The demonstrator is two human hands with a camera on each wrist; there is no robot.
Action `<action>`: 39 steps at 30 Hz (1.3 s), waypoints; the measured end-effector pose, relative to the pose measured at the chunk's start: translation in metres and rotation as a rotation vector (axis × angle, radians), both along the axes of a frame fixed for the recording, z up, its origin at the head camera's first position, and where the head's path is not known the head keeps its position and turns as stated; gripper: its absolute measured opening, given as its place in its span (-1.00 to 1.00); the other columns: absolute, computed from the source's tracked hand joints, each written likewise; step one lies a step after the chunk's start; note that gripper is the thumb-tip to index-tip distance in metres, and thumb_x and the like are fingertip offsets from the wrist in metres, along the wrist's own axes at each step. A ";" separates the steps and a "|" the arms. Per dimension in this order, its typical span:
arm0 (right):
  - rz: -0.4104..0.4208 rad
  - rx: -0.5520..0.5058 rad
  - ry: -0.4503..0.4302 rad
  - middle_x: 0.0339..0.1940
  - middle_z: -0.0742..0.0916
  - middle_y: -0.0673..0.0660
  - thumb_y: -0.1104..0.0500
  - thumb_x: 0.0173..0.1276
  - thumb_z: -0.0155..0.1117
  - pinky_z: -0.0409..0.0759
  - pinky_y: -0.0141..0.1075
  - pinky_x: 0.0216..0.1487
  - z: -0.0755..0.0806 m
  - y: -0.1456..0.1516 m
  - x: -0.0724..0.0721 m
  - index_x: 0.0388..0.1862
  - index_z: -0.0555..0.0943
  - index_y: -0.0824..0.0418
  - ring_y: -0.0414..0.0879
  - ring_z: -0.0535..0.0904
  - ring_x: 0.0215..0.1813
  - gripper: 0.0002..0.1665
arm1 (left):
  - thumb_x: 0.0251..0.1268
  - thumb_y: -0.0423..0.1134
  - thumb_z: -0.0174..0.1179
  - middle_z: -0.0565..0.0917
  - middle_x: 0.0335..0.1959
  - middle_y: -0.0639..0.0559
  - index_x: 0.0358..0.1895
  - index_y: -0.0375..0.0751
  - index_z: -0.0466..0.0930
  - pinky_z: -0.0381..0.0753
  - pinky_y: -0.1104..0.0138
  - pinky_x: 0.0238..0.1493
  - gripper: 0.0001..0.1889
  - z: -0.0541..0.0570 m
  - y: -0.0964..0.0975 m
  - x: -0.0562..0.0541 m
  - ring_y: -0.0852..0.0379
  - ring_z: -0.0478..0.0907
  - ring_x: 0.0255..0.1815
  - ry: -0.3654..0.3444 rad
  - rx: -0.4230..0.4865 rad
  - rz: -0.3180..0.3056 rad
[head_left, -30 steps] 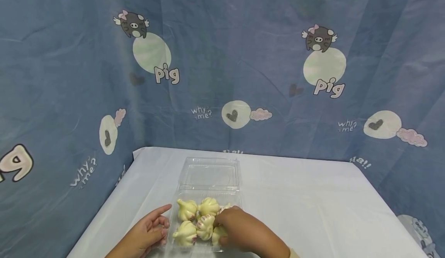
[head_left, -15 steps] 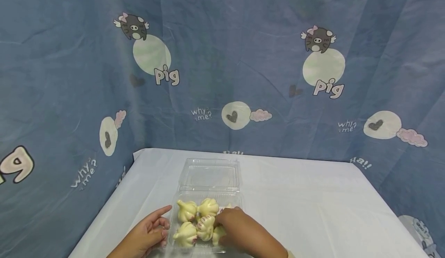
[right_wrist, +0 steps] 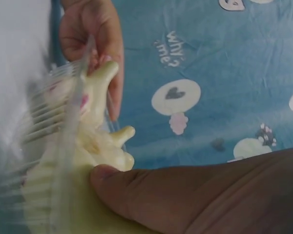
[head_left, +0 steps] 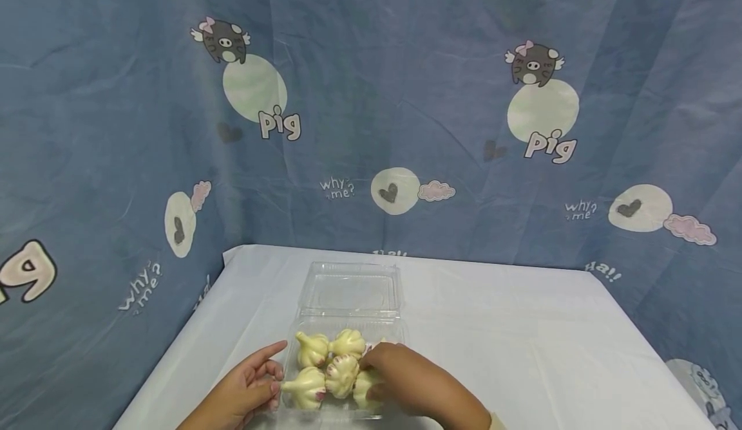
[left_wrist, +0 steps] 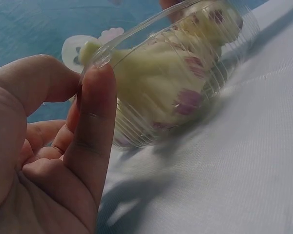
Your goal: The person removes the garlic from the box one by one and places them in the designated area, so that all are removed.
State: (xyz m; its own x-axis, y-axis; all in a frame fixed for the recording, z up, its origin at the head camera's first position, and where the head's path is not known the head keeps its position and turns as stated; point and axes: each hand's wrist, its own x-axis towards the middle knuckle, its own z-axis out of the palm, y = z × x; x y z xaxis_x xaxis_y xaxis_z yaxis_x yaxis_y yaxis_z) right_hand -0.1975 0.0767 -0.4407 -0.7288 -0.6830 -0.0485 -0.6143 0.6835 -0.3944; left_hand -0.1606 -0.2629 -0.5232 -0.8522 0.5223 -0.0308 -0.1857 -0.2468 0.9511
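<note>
Several pale yellow garlic bulbs with purple-streaked bases lie in a clear plastic clamshell box [head_left: 336, 412], its lid [head_left: 350, 290] laid back. My left hand [head_left: 246, 385] is at the box's left side; in the left wrist view its thumb and a finger [left_wrist: 95, 105] pinch the rim. Over the right end, my right hand [head_left: 414, 378] grips the front right garlic bulb [head_left: 365, 388], thumb [right_wrist: 119, 187] pressed on it in the right wrist view. The middle garlic bulb [head_left: 342, 376] and front left garlic bulb [head_left: 305, 388] sit beside it. My right hand partly covers a back right bulb.
The box stands on a white-covered table [head_left: 510, 340], near its front and left of centre. A blue curtain [head_left: 440, 95] printed with pigs and lettering hangs behind and along both sides.
The front left bulb has shifted, its stem now pointing left over the rim. The middle bulb has turned a little. My right hand has moved slightly with its bulb; my left hand stays put.
</note>
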 end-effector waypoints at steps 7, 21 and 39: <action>-0.025 -0.104 -0.167 0.10 0.74 -0.17 0.09 0.33 0.54 0.62 -0.22 0.23 0.007 0.010 -0.007 0.12 0.76 0.01 -0.26 0.62 0.19 -0.62 | 0.65 -0.43 0.02 0.51 0.02 0.11 0.70 -0.26 -0.15 0.73 0.40 -0.05 -0.27 0.002 0.000 -0.002 0.26 0.64 -0.18 0.015 0.005 -0.009; -0.036 -0.252 -0.280 0.13 0.72 -0.14 0.08 0.36 0.52 0.64 -0.18 0.20 0.011 0.020 -0.011 0.16 0.72 0.04 -0.22 0.64 0.16 -0.60 | 0.65 -0.41 0.04 0.51 0.01 0.10 0.69 -0.38 -0.30 0.73 0.39 -0.05 -0.19 0.003 0.001 0.000 0.26 0.63 -0.19 -0.005 -0.022 0.003; -0.052 -0.385 -0.311 0.29 0.70 -0.02 0.06 0.45 0.44 0.64 0.06 0.25 0.014 0.027 -0.017 0.28 0.68 0.05 0.00 0.67 0.27 -0.56 | 0.63 -0.41 0.07 0.51 0.00 0.08 0.68 -0.42 -0.37 0.73 0.39 -0.07 -0.14 0.004 0.002 0.001 0.26 0.62 -0.20 -0.016 -0.050 0.015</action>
State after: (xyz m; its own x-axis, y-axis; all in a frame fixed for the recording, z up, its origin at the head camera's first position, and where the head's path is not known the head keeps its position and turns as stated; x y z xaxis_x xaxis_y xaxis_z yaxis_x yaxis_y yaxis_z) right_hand -0.2148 0.1036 -0.4266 -0.7535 -0.6572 -0.0199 -0.3967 0.4786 -0.7833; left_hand -0.1593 -0.2610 -0.5188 -0.8589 0.5073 -0.0703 -0.1980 -0.2022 0.9591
